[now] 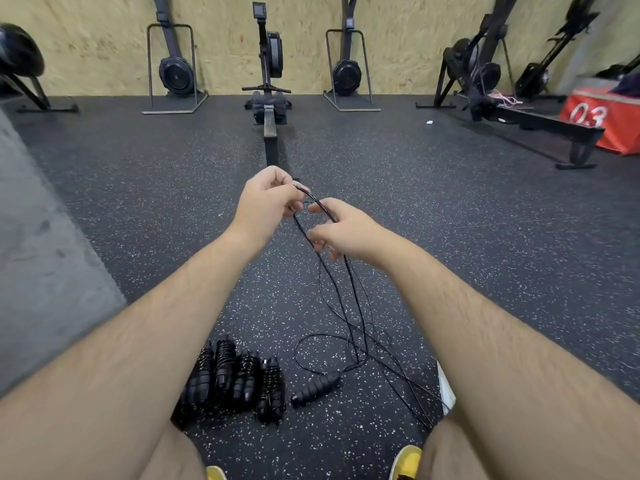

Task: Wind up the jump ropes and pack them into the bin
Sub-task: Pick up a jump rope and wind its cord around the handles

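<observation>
floor: black white-speckled rubber mat (138, 168) | wall: pale osb wood board (86, 36) | ctr: black rowing machine (268, 109) | rt: red box w/ "03" (602, 123) | lt: grey concrete (34, 254)

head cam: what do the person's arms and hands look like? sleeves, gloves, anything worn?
The left forearm and right forearm are bare and hairy, with no sleeves in view. The left hand and right hand are bare too: no gloves, and no watch, bands or rings visible. Lower down, tan fabric shorts and yellow shoes show.
</observation>
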Demonstrator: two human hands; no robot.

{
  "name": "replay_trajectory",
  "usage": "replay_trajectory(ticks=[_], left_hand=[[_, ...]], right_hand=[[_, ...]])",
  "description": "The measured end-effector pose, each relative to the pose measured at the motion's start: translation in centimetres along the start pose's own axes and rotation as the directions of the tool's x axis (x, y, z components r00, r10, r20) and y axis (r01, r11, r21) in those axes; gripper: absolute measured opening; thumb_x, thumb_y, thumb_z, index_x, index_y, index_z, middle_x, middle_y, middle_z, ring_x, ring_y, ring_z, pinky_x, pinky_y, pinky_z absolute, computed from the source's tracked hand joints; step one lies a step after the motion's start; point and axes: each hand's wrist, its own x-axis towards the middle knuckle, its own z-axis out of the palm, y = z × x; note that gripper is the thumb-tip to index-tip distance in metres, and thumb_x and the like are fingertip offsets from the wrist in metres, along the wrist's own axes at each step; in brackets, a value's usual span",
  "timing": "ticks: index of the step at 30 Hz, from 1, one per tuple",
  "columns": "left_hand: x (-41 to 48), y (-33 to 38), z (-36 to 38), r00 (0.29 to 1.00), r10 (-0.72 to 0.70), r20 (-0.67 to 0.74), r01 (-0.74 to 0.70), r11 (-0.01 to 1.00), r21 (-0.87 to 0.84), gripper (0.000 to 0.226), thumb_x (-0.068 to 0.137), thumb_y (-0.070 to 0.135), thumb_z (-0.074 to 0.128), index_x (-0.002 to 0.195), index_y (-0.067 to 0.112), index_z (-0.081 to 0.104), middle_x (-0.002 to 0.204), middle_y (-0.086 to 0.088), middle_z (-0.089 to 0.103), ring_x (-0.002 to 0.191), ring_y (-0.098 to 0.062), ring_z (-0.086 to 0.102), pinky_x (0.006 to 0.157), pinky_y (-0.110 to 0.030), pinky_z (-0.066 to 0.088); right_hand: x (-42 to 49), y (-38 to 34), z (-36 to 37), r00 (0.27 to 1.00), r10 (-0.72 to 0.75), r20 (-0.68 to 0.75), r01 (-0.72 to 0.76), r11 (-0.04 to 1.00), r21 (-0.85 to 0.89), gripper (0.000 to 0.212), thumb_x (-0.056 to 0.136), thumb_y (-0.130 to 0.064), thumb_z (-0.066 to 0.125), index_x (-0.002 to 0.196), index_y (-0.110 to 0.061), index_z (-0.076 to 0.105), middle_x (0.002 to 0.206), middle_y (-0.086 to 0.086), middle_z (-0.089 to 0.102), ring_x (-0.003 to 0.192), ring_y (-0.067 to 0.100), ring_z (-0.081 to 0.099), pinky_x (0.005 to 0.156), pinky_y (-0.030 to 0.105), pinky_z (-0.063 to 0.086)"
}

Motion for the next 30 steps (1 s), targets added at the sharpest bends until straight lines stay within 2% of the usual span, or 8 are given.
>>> replay_trajectory(ticks=[3, 7, 11, 16, 20, 25, 27, 30], left_hand=[[-0.2, 0.3, 0.1, 1.0, 0.016, -0.006, -0.017, 0.999, -0.029, 0.02, 0.08, -0.007, 0.05, 0.087, 0.012, 0.051, 0.095, -0.013, 0.076, 0.064, -0.018, 0.06, 0.057, -0.025, 0.045], [0.1, 0.0, 0.4, 0.999, 0.03, -0.032, -0.027, 0.995, 0.097, 0.009, 0.09, 0.006, 0.065, 0.09, 0.014, 0.06, 0.086, -0.013, 0.073, 0.06, -0.013, 0.06, 0.058, -0.025, 0.047], [-0.1, 0.5, 0.4, 0.997, 0.07, -0.041, -0.063, 0.986, 0.152, 0.005, 0.089, 0.007, 0.068, 0.093, 0.008, 0.066, 0.081, -0.002, 0.072, 0.056, -0.008, 0.055, 0.058, -0.027, 0.05], [-0.4, 2.0, 0.4, 0.98, 0.198, -0.001, -0.197, 0.976, 0.096, 0.012, 0.086, 0.001, 0.066, 0.089, 0.013, 0.068, 0.108, 0.003, 0.076, 0.074, -0.011, 0.063, 0.064, -0.025, 0.05], [-1.2, 2.7, 0.8, 0.968, 0.243, 0.058, -0.248, 0.961, 0.119, 0.012, 0.084, 0.001, 0.066, 0.09, 0.01, 0.069, 0.11, 0.006, 0.076, 0.067, -0.022, 0.054, 0.059, -0.027, 0.047], [-2.2, 3.8, 1.0, 0.977, 0.209, 0.049, -0.209, 0.978, -0.002, 0.009, 0.088, -0.007, 0.064, 0.094, -0.001, 0.065, 0.104, -0.009, 0.077, 0.048, -0.001, 0.053, 0.049, -0.02, 0.04], [-2.5, 4.0, 1.3, 0.979, 0.189, 0.072, -0.187, 0.982, -0.034, 0.008, 0.089, -0.008, 0.063, 0.096, -0.004, 0.063, 0.101, -0.017, 0.076, 0.044, 0.0, 0.052, 0.047, -0.017, 0.039], [-2.4, 3.3, 1.5, 0.99, 0.1, 0.095, -0.097, 0.995, -0.031, 0.004, 0.092, -0.001, 0.064, 0.095, 0.001, 0.062, 0.099, -0.015, 0.077, 0.038, -0.005, 0.041, 0.041, -0.019, 0.031]], right_hand=[[-0.2, 0.2, 0.0, 0.997, -0.048, 0.065, 0.047, 0.999, 0.016, 0.056, 0.091, -0.027, 0.068, 0.141, -0.032, 0.045, 0.081, 0.006, 0.07, 0.05, 0.005, 0.055, 0.06, 0.036, 0.053], [-0.3, -0.1, -0.2, 0.994, -0.108, 0.005, 0.106, 0.985, 0.135, 0.042, 0.091, -0.038, 0.068, 0.13, -0.029, 0.055, 0.079, -0.001, 0.063, 0.05, -0.003, 0.052, 0.056, 0.032, 0.048], [-0.1, -0.4, -0.4, 0.983, -0.131, -0.125, 0.156, 0.964, 0.214, 0.029, 0.09, -0.043, 0.063, 0.116, -0.033, 0.058, 0.101, 0.003, 0.062, 0.072, 0.007, 0.055, 0.053, 0.028, 0.048], [0.2, -0.1, 0.0, 0.993, -0.108, -0.055, 0.117, 0.975, 0.191, 0.077, 0.085, -0.02, 0.074, 0.144, -0.038, 0.03, 0.123, -0.005, 0.06, 0.094, 0.013, 0.068, 0.051, 0.026, 0.05], [0.8, 0.1, 0.7, 0.997, -0.07, 0.012, 0.067, 0.984, 0.167, 0.06, 0.087, -0.019, 0.076, 0.139, -0.016, 0.047, 0.101, 0.0, 0.071, 0.064, 0.01, 0.063, 0.048, 0.026, 0.047], [0.7, 0.0, 0.9, 0.99, -0.054, -0.132, 0.066, 0.994, 0.09, 0.077, 0.078, -0.033, 0.084, 0.142, -0.029, 0.041, 0.116, 0.0, 0.052, 0.08, 0.014, 0.061, 0.047, 0.021, 0.048], [0.8, 0.0, 1.2, 0.996, -0.035, -0.077, 0.041, 0.996, 0.083, 0.069, 0.081, -0.031, 0.082, 0.141, -0.026, 0.048, 0.122, -0.003, 0.053, 0.082, 0.015, 0.063, 0.051, 0.022, 0.05], [1.1, 0.4, 1.6, 0.997, -0.064, 0.05, 0.057, 0.99, 0.129, 0.022, 0.093, -0.021, 0.07, 0.111, -0.009, 0.066, 0.096, 0.003, 0.071, 0.068, 0.014, 0.058, 0.058, 0.027, 0.049]])
